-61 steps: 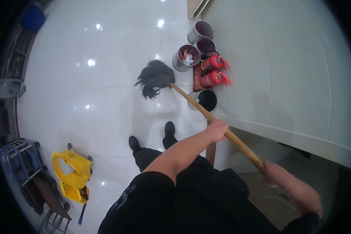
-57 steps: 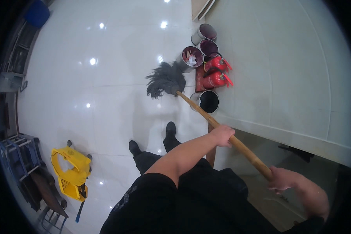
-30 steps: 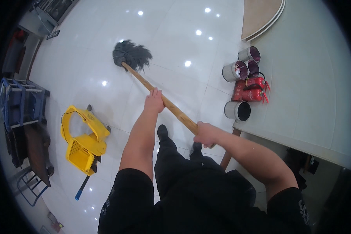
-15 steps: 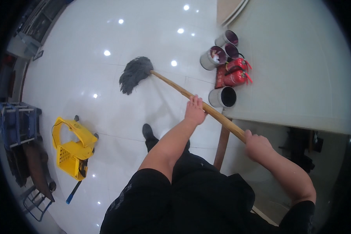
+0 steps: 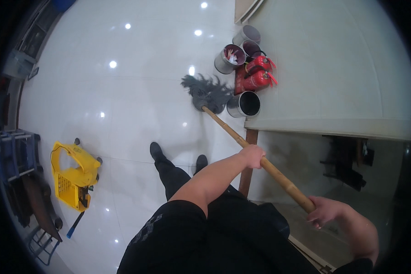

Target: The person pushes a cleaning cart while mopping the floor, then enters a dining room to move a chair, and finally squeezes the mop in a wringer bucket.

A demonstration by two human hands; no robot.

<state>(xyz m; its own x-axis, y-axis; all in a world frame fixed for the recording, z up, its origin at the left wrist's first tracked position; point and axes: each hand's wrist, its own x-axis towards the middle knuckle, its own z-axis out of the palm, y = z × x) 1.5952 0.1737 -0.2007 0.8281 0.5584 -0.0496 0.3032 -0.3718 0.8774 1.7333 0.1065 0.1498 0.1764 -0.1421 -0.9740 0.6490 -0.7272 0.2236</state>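
Note:
A mop with a long wooden handle [image 5: 231,132] slants across the view, its grey string head [image 5: 208,93] spread on the white tiled floor. My left hand [image 5: 252,156] is closed round the middle of the handle. Farther back, near the handle's end, my right hand [image 5: 323,211] grips it too. The strands lie just left of a metal bin [image 5: 243,104] with a dark inside; whether they touch it I cannot tell. Beyond that bin, two red fire extinguishers [image 5: 259,81] stand side by side.
More metal bins stand by the wall, one with litter [image 5: 230,59] inside. On the left is a yellow mop bucket with wringer [image 5: 76,172]. Farther left are a blue cart [image 5: 17,154] and a metal-framed chair [image 5: 44,242]. A pale panel [image 5: 324,68] borders the right side.
The mop head has swung right and nearer, toward the bins, its strands fanning out. Both hands have moved right and closer to me. A second shoe now shows.

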